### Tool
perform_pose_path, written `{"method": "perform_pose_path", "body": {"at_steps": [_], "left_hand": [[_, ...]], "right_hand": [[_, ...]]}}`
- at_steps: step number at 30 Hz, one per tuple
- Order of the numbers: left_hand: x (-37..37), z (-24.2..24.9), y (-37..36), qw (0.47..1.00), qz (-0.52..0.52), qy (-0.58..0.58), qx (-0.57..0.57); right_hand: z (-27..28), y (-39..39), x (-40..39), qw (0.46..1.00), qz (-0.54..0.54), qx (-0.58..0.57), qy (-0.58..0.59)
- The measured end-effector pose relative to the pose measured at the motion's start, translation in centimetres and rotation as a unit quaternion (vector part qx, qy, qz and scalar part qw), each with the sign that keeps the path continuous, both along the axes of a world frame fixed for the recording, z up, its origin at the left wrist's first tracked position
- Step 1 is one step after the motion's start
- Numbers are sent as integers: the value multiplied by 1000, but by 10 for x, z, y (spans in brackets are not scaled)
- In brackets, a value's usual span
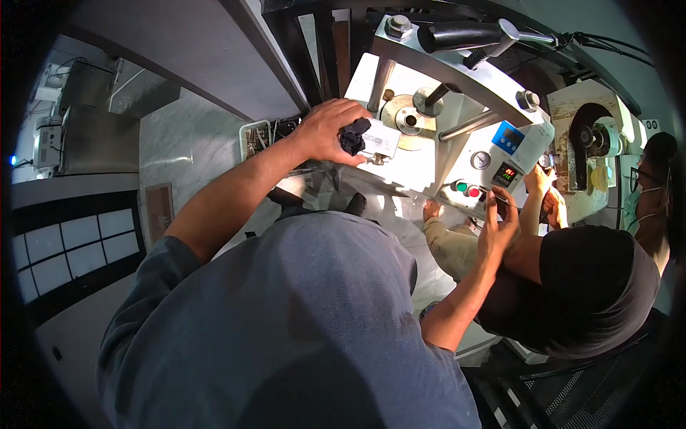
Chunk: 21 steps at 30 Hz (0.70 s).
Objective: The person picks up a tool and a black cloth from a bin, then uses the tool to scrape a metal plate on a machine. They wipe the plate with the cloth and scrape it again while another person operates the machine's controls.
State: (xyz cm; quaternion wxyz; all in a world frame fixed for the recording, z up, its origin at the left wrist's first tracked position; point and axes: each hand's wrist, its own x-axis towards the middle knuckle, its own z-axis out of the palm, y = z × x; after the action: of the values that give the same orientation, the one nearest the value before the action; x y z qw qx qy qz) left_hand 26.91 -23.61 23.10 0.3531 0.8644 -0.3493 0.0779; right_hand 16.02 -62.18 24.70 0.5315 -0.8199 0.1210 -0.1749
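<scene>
My left hand (331,131) is closed round a crumpled black cloth (354,136), at the edge of a pale metal block (381,140) on the machine's white table (363,70). To the right of the block is a round metal fixture (409,121) with a hole in its middle. My right hand (501,218) is raised in front of the control panel (511,154), near the red button (474,192) and the green button (461,186). Its fingers are bent around a thin, dark item too small to name.
A co-worker in a black head covering (599,286) is close on the right, both hands at a small object. Another person with glasses stands at the far right edge. A tray of small parts (255,140) lies left of the machine. A thick lever (459,36) juts out above.
</scene>
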Motion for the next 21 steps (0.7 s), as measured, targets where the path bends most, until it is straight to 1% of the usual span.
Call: {"method": "perform_pose_path", "body": {"at_steps": [5,13,21], "left_hand": [[1,0,0,1000,-4,0,5],[1,0,0,1000,-11,-4,-5],[0,2,-1,1000,-9,-5,-4]], "right_hand": [[2,0,-1,1000,-2,4,1],[15,8,-2,999,-21,-33,21],[19,10,-3,999,-19,-19,30]]}}
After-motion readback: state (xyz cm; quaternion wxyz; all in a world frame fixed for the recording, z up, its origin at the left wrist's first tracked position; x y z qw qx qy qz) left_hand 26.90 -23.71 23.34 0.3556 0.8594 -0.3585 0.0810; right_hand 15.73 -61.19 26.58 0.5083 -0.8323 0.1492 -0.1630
